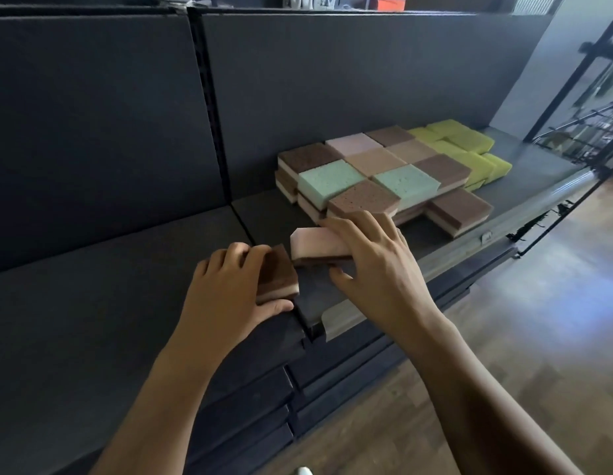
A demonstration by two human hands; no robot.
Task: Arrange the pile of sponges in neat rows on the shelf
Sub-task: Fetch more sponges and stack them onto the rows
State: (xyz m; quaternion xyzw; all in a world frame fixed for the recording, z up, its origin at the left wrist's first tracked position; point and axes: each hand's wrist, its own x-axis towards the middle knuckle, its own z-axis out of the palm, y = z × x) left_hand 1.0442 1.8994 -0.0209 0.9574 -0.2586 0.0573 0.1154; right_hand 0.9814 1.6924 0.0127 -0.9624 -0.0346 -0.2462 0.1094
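A block of sponges (384,169) lies in rows on the dark shelf (524,173): brown, pink, tan and mint-green ones in front, yellow-green ones (469,149) at the far right. My left hand (226,286) grips a brown-topped sponge (277,274) with a pink underside near the shelf's front edge. My right hand (373,262) holds a pink sponge (318,246) with a brown underside, fingers over its top and thumb below, just in front of the stacked block.
The shelf's grey front lip (486,231) runs diagonally to the right. Dark back panels (298,80) rise behind the sponges. Lower dark shelves (298,389) step out below my arms. A wooden floor (521,337) lies at the right, with a black metal rack (593,132) beyond.
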